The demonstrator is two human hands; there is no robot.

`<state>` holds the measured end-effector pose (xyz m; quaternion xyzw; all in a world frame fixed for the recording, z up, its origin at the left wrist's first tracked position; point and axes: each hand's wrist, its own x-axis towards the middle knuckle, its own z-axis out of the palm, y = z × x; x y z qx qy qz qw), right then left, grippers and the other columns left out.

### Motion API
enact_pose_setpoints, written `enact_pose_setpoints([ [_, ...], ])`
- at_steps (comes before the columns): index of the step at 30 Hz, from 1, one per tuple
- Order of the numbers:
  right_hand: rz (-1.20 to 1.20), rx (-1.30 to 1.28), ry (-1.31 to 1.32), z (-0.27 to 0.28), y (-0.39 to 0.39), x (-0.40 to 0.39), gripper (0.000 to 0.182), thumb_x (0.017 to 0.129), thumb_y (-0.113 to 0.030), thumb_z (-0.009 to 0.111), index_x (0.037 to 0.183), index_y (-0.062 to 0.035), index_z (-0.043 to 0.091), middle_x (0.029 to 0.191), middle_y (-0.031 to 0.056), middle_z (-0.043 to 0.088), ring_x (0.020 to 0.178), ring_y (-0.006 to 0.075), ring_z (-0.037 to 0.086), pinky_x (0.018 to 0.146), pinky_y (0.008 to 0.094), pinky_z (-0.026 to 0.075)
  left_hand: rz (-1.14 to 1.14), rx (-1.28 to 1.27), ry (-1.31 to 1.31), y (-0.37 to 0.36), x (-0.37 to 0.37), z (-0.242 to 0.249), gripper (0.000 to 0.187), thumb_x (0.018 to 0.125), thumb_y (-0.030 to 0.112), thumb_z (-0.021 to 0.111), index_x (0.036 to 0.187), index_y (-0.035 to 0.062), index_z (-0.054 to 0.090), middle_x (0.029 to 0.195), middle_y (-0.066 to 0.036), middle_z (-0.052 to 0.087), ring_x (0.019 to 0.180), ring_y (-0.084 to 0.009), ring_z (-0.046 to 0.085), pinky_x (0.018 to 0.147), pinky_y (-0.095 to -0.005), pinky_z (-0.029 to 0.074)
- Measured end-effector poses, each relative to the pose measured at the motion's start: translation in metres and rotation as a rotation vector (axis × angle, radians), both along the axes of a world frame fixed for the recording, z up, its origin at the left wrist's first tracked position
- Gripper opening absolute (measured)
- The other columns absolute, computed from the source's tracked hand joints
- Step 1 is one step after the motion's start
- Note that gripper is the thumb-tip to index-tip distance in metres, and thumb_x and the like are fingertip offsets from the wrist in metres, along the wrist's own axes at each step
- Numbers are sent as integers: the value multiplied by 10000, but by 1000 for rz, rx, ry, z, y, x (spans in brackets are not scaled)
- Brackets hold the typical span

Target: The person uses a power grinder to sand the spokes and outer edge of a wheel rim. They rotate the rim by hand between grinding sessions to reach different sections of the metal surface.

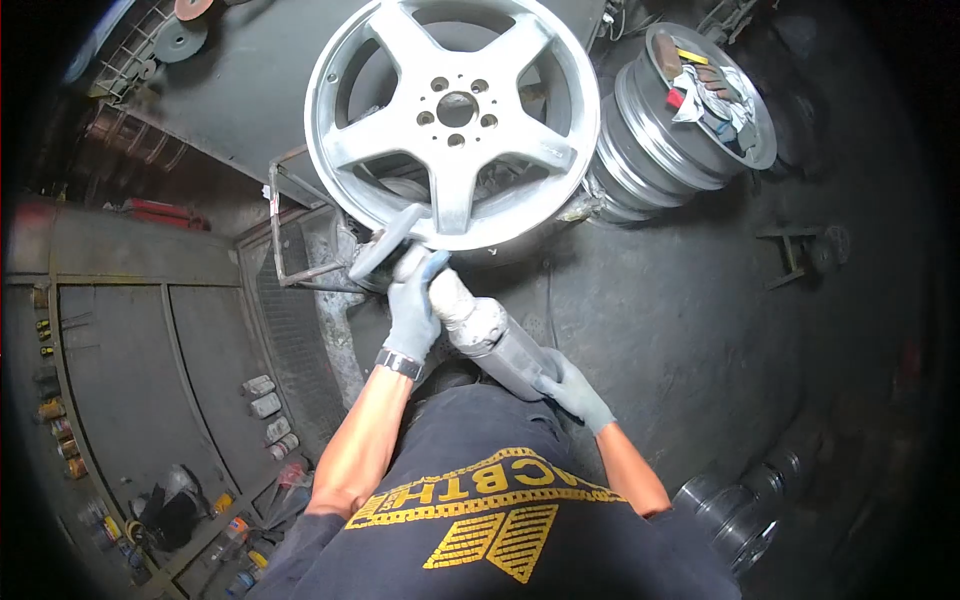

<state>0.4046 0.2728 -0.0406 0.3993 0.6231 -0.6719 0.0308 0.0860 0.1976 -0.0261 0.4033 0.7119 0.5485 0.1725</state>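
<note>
Both hands wear grey gloves and hold a dusty angle grinder in front of my body. My left hand is wrapped round the front of the tool near its head, with a watch on that wrist. Farther back, my right hand grips the rear of the grinder's body. The round disc of the grinder is tilted and overlaps the lower left edge of a five-spoke alloy wheel. This wheel faces me, its surface pale and dull.
A metal frame stands left, beneath the wheel. To the right, stacked rims carry gloves, cloths and small items on top. More rims lie at lower right. Cans line a shelf on the left, and discs hang at upper left.
</note>
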Motion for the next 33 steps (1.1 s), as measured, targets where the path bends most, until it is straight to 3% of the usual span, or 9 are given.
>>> enact_pose_setpoints([
  [1,-39,-24,-7,14,6,9,767,939,-344,768,1532,20,447,1441,227,600,1377,297,555,1155,401,422,9,-4,1,14,9,1,472,849,-46,703,1295,94,637,1055,-163,735,1003,-341,740,915,-410,581],
  [3,-95,-87,-10,46,21,29,670,989,-289,716,1516,43,467,1430,194,609,1334,251,571,1129,377,439,187,328,-845,50,41,3,179,922,39,744,1084,90,686,1044,1,673,994,-110,650,872,-283,532],
  [6,-200,-372,-99,96,50,58,659,995,-261,713,1525,40,463,1428,178,616,1319,238,576,1121,366,442,242,202,-1245,89,69,12,283,934,91,749,1205,67,669,1139,-14,673,1060,-126,638,915,-304,524],
  [10,-75,-140,-87,120,78,108,704,974,-238,714,1556,37,430,1457,124,586,1313,227,562,1149,370,415,276,59,-1269,133,113,15,308,931,186,783,1186,57,669,1044,-38,684,922,-153,666,816,-329,551],
  [20,-219,-130,2,165,81,110,699,980,-211,684,1563,50,401,1501,140,534,1382,214,490,1176,357,366,172,157,-1315,185,139,16,404,949,294,769,1226,36,627,952,-70,672,806,-187,690,700,-366,584],
  [22,-242,-75,15,165,72,106,601,1016,-157,686,1523,32,426,1338,122,615,1191,181,602,1027,327,485,176,139,-1307,183,136,14,415,954,309,762,1229,30,624,952,-72,674,798,-185,691,687,-355,583],
  [23,-347,-337,15,167,67,107,588,1013,-130,683,1515,23,416,1242,99,637,970,134,633,828,283,530,198,97,-1306,180,134,19,409,954,311,761,1217,31,622,942,-75,674,786,-188,690,678,-353,583],
  [26,-360,-185,-6,182,46,84,596,1014,-124,679,1522,17,400,1165,83,641,826,94,597,692,254,504,181,73,-1325,166,128,15,398,953,312,765,1194,33,618,920,-81,674,762,-197,691,661,-353,584],
  [33,-444,-220,-48,184,-23,42,607,1012,-149,676,1527,10,397,1137,83,637,804,91,587,693,244,496,97,67,-1393,113,96,0,466,935,315,789,1246,2,636,993,-80,691,818,-175,690,721,-337,574],
])
